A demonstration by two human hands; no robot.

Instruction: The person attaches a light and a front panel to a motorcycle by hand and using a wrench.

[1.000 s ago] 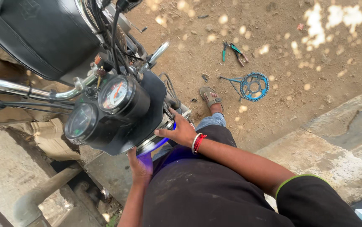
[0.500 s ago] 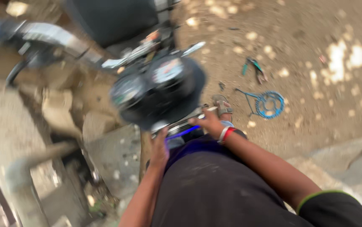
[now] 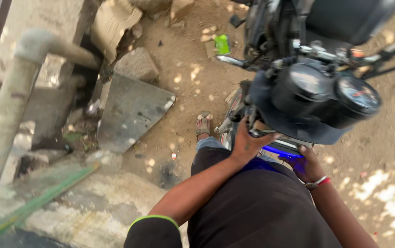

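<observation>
The left hand (image 3: 248, 142) is gripping the underside of the motorcycle's headlight housing (image 3: 289, 121), fingers curled around its edge. The right hand (image 3: 305, 165) is cupping the glowing blue headlight (image 3: 282, 150) below, fingers narrowly bent.

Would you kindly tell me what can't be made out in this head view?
- Left hand fingers: whatever they grip is hidden beneath the headlight housing.
- Right hand: fingers hidden under the same housing.
- Gauges: dials motion-blurred.
- Motorcycle seat: cut by the top edge.

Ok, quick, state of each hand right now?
Left hand: closed on the underside of the motorcycle's headlight housing.
Right hand: under the housing by the blue-lit part; grip cannot be told.
</observation>
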